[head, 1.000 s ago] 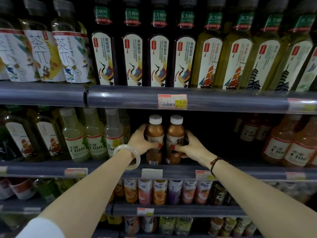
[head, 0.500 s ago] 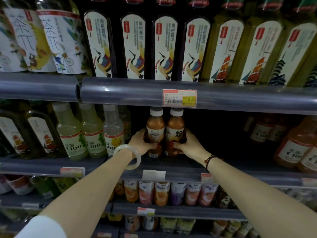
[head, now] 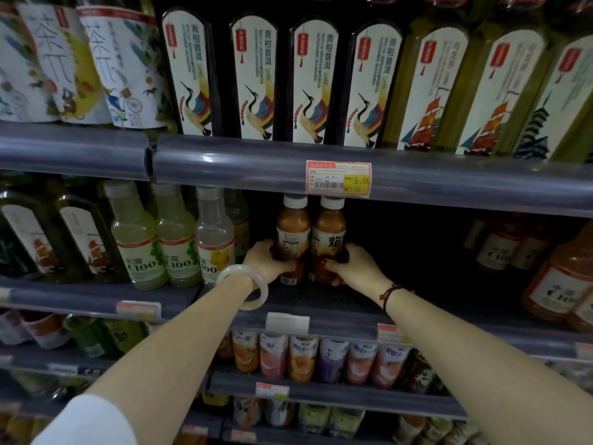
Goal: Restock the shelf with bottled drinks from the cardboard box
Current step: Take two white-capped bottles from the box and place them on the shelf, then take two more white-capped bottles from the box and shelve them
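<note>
Bottles (head: pixel 310 239) upright, caps up, side by side, gripped by hands

A shop's drinks aisle: tiered grey shelves (head: pixel 224 162) packed with rows of identical bottled teas (head: pixel 253 81), and a barcoded price tag (head: pixel 338 178) on the shelf edge
</note>
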`<state>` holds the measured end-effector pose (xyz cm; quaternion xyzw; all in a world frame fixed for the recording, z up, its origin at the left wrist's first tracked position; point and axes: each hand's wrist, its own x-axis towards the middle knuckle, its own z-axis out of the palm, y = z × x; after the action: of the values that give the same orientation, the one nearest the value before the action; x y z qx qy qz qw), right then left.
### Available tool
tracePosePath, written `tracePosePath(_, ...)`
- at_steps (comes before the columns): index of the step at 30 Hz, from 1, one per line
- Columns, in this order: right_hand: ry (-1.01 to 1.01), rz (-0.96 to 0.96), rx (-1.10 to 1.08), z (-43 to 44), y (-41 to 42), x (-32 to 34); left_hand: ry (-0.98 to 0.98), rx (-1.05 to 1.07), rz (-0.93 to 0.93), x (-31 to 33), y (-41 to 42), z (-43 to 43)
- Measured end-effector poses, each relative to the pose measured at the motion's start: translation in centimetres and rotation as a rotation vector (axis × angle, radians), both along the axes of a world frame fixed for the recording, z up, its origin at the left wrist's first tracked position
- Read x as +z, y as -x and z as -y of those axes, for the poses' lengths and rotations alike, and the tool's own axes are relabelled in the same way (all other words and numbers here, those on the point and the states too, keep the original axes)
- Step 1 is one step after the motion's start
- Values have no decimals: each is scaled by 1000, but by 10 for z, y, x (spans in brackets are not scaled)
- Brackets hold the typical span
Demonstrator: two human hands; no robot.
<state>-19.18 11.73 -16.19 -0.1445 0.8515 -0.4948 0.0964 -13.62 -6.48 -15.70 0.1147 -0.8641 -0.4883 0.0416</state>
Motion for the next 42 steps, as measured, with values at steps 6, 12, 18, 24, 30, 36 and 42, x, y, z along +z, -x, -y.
tracePosePath(6, -306, -49, 24, -6, -20, 12, 64, 34, 77, 7, -26, 3)
tracePosePath(12, -389, -67, 164, 17, -55, 29, 149, -17, 102, 15, -69, 14)
tracePosePath(18, -441, -14, 370, 67, -102, 34, 197, -3, 187, 15, -125, 49)
tracePosePath(24, -535, -48, 584, 130, -153, 11, 219, 123, 295, -19, -202, 106)
tracePosePath(30, -588, -33, 836, 198, -210, -33, 267, 314, 418, -68, -297, 157)
tracePosePath(36, -675, -40, 1103, 261, -261, -76, 255, 467, 533, -110, -378, 182)
tracePosePath(42, -703, -60, 1292, 310, -292, -110, 182, 684, 594, -142, -420, 190)
